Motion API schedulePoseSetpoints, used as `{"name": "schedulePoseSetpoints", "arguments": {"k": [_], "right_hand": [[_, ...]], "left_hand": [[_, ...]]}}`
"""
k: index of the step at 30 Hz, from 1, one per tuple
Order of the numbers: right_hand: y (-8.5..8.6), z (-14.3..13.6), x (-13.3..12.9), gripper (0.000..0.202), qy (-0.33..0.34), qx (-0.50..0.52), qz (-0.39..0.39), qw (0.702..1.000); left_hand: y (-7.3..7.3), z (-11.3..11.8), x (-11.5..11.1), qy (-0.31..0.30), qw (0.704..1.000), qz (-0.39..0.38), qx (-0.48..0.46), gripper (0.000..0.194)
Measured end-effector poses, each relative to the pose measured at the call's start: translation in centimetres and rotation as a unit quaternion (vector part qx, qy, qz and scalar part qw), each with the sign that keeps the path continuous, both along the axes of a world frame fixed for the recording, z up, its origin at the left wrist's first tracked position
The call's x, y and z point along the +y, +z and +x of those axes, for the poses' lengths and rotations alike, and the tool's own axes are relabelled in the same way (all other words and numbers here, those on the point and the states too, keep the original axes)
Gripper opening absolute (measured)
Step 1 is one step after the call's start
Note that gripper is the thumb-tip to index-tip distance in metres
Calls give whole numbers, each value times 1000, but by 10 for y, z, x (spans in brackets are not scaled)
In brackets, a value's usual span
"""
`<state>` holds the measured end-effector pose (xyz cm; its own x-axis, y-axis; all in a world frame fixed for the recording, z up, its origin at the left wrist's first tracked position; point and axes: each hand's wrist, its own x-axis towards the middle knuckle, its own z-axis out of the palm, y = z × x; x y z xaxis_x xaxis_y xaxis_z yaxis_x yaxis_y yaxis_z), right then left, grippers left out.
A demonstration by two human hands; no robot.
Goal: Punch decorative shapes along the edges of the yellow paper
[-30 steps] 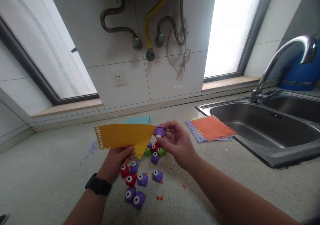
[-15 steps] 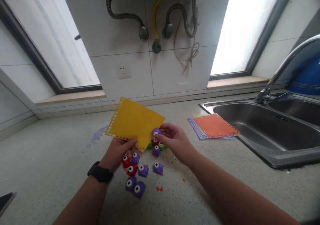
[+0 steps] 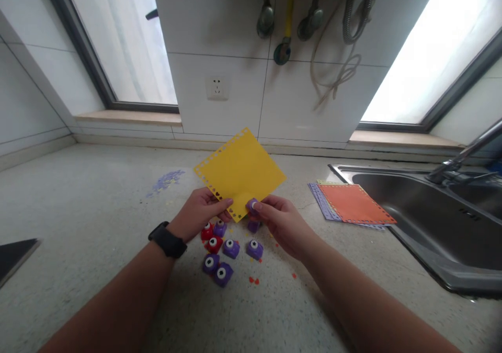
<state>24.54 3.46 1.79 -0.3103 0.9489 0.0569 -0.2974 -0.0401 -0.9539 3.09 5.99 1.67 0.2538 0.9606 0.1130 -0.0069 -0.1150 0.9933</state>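
A yellow sheet of paper (image 3: 245, 167) with small shapes punched along two edges is held up above the counter. My left hand (image 3: 207, 210) pinches its lower left edge, thumb on top. Between thumb and fingers of my right hand (image 3: 276, 214) is a purple craft punch (image 3: 252, 205), placed at the sheet's lower right edge. Below the sheet lie several more punches, among them a red punch (image 3: 214, 244) and a purple punch (image 3: 254, 249). Another purple punch (image 3: 254, 225) is partly hidden under the right hand.
Stacked sheets with an orange one (image 3: 355, 201) on top lie beside the steel sink (image 3: 396, 238). Purple paper bits (image 3: 167, 181) are scattered at the left, red bits (image 3: 254, 280) nearer me. A dark flat object (image 3: 18, 256) lies at the left edge.
The view has shifted. The purple punch has come from beside the yellow sheet onto its lower right edge, and the sheet has turned a little. My left hand still grips the sheet.
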Motion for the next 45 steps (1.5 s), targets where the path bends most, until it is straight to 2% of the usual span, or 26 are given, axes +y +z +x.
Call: {"name": "schedulePoseSetpoints", "arguments": {"k": [11,17,28,35,45], "right_hand": [[-1,-7,-7,21,16,-11,-36,999],[-4,-9,-6,20,10,-22,-37,999],[-2,-13,-9,23,8,-35,-47,998],[-4,-12,-7,24,4,-58,-25,998],[-6,-11,-6,28,-5,-84,-7,996]], "left_hand": [[0,2,-1,-24,998,-12,-59,31],[3,4,-2,-24,996,-21,-80,26],[4,3,-3,-43,998,-15,-46,27],[4,3,-4,-45,998,-10,-37,30],[4,4,-5,-51,997,-11,-49,22]]}}
